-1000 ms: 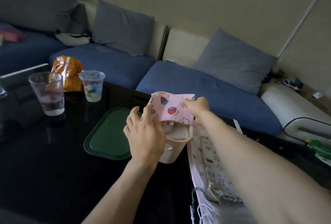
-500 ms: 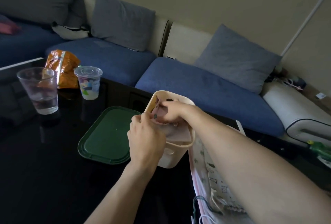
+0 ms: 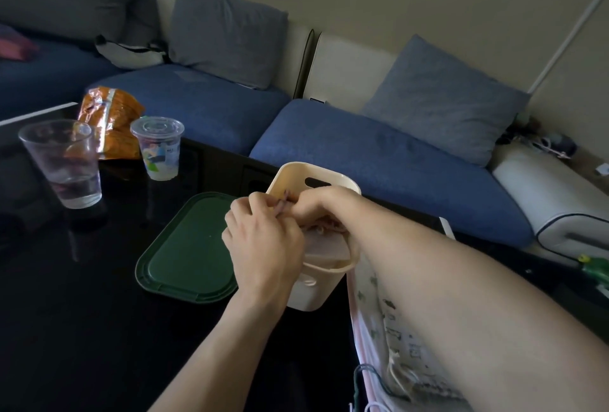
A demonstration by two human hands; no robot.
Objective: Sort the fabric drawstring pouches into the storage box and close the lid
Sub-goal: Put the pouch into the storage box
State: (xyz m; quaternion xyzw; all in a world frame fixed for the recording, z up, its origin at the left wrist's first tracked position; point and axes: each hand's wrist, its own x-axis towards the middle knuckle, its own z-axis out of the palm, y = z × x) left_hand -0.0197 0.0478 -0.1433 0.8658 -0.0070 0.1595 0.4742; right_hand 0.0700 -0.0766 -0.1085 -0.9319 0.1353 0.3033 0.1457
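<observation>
My left hand [image 3: 263, 240] and right hand [image 3: 316, 210] both pinch the pink pouch [image 3: 284, 206], fingers curled, pressing it down inside the cream box [image 3: 316, 293]. The green lid [image 3: 188, 246] lies on the table [image 3: 82, 312] just left of the box.

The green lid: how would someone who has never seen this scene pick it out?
Start at the black glossy table in front of the blue sofa. The flat dark green plastic lid with rounded corners lies there, just left of the cream plastic storage box. It is the table's only flat green thing; the cups behind stand upright.
</observation>
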